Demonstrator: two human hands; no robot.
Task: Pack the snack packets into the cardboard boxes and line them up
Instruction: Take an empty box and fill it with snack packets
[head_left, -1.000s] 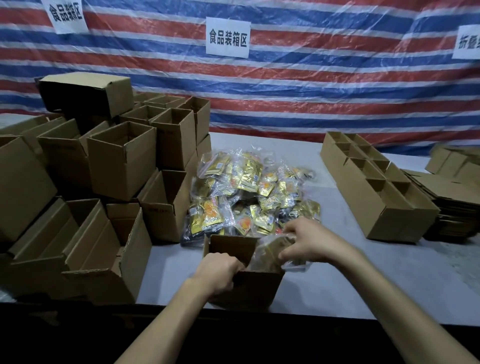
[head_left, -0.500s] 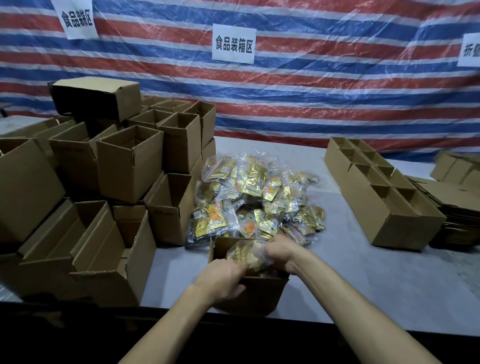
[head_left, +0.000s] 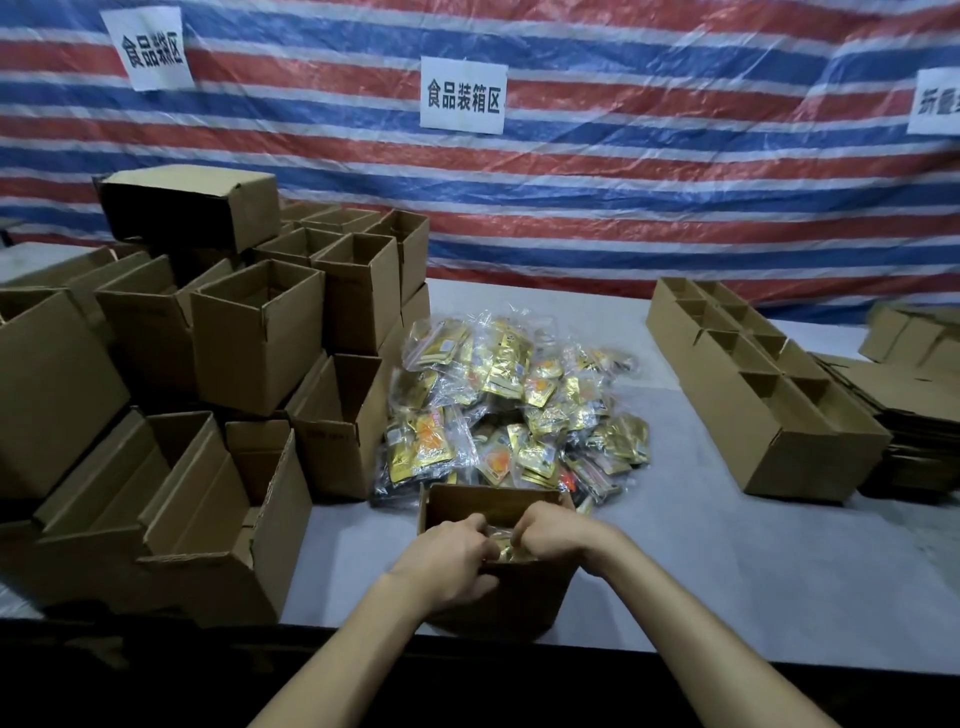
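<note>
An open cardboard box (head_left: 485, 503) stands at the table's near edge, right in front of me. Both my hands reach down into its top. My left hand (head_left: 451, 556) and my right hand (head_left: 551, 531) are closed on a clear bag of gold snack packets (head_left: 503, 544), which sits mostly inside the box and is largely hidden by my fingers. Just behind the box lies a heap of bagged gold and orange snack packets (head_left: 511, 410) on the grey table.
Many open cardboard boxes (head_left: 257, 338) are piled on the left, some tipped on their sides. A double row of boxes (head_left: 753, 395) stands in line at the right, with flattened cardboard (head_left: 919, 415) beyond it. A striped tarp hangs behind the table.
My right hand has carried the bag of packets from the box's right rim down into the box. My left hand has shifted from the box's near wall onto the bag.
</note>
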